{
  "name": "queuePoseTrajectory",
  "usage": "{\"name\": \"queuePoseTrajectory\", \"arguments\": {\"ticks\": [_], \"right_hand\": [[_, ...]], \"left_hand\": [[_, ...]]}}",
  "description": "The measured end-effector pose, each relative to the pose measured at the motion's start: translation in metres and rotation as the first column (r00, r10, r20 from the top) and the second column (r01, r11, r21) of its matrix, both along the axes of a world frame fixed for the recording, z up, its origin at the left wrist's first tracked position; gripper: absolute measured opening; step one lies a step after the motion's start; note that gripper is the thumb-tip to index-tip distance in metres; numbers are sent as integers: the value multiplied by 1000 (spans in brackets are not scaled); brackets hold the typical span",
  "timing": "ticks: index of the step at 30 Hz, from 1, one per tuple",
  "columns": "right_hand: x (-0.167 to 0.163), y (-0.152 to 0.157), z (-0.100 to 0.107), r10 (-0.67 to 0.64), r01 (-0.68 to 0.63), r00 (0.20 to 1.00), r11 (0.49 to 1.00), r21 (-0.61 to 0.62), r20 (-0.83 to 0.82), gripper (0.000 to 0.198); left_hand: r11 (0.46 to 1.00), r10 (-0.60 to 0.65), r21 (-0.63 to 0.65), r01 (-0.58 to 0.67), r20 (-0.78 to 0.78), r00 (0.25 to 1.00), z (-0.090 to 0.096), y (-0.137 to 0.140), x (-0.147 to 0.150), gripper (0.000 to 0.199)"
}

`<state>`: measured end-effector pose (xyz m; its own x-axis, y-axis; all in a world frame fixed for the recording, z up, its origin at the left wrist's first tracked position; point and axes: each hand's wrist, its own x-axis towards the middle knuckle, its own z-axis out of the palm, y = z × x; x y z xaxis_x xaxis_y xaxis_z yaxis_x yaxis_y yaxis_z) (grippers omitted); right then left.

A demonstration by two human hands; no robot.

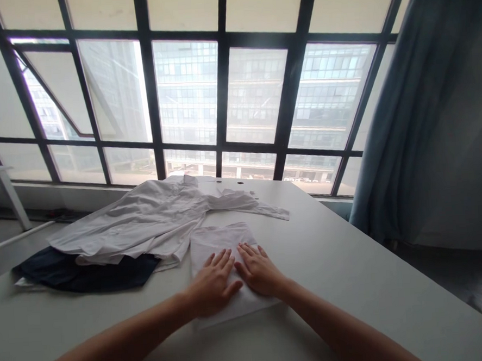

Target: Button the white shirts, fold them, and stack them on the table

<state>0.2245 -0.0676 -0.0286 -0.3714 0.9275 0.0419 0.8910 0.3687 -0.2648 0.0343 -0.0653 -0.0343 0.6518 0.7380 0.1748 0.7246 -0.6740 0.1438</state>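
A white folded garment (222,235) lies flat on the white table (320,273) in front of me. My left hand (215,283) rests palm down on its left half, fingers stretched out. Flat on the right half is my right hand (258,269), its fingers extended too. The two thumbs almost meet over the middle of the cloth. Both hands cover part of the garment, so its kind cannot be made out.
Beyond it to the left, a white shirt (137,217) is spread loosely, one sleeve (263,206) reaching right. Dark navy cloth (95,274) sticks out beneath the shirt. Large windows (189,91) stand behind the table. A blue-grey curtain (404,116) hangs on the right.
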Motion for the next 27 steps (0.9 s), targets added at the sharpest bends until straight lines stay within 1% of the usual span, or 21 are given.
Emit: {"name": "queuePoseTrajectory", "arguments": {"ticks": [1, 4, 7, 9, 12, 14, 16, 17, 19, 21, 22, 24, 25, 27], "right_hand": [[2, 1, -1, -5, 5, 1000, 1000, 6, 5, 65], [7, 6, -6, 6, -7, 1000, 1000, 1, 27, 67], [12, 13, -9, 6, -5, 999, 1000, -9, 40, 68], [19, 20, -9, -19, 20, 999, 1000, -17, 50, 67], [31, 29, -6, -93, 95, 992, 995, -20, 83, 64], [35, 30, -2, -163, 164, 980, 987, -1, 115, 62], [31, 25, 1, -199, 193, 973, 979, 61, 114, 63], [26, 20, 2, -187, 178, 978, 979, 96, 97, 64], [13, 11, 2, -99, 90, 993, 987, 134, 58, 66], [1, 3, 1, -7, 4, 999, 996, 84, 35, 67], [-4, 0, 0, 16, -17, 999, 999, 44, 30, 67], [-8, -3, 0, 18, -18, 1000, 1000, -13, 24, 67], [-8, -3, 2, 12, -12, 1000, 1000, -19, 20, 68], [-6, -3, 6, -3, 3, 1000, 1000, 14, 7, 68]], "left_hand": [[999, -16, -42, 15, -20, 1000, 0, -7, 2, 73], [991, -14, -134, 3, -80, 997, 1, -19, 4, 76], [986, -32, -168, 17, -86, 996, 5, -24, 3, 79], [982, -60, -186, 45, -79, 995, 7, -26, 2, 81], [982, -55, -186, 39, -84, 995, 9, -21, 1, 83], [985, -2, -169, -14, -93, 996, 8, -12, -2, 84], [986, 60, -148, -73, -94, 994, 6, 0, -6, 84], [986, 88, -136, -100, -91, 992, 5, 6, -9, 82], [982, 141, -115, -151, -89, 986, 2, 18, -15, 79], [974, 195, -101, -204, -90, 977, 1, 28, -20, 76], [968, 222, -97, -230, -91, 971, 1, 32, -23, 75], [959, 256, -99, -265, -89, 962, 0, 40, -28, 74], [957, 262, -107, -270, -90, 961, -1, 42, -29, 75], [958, 248, -126, -258, -88, 965, -3, 42, -30, 77]]}}
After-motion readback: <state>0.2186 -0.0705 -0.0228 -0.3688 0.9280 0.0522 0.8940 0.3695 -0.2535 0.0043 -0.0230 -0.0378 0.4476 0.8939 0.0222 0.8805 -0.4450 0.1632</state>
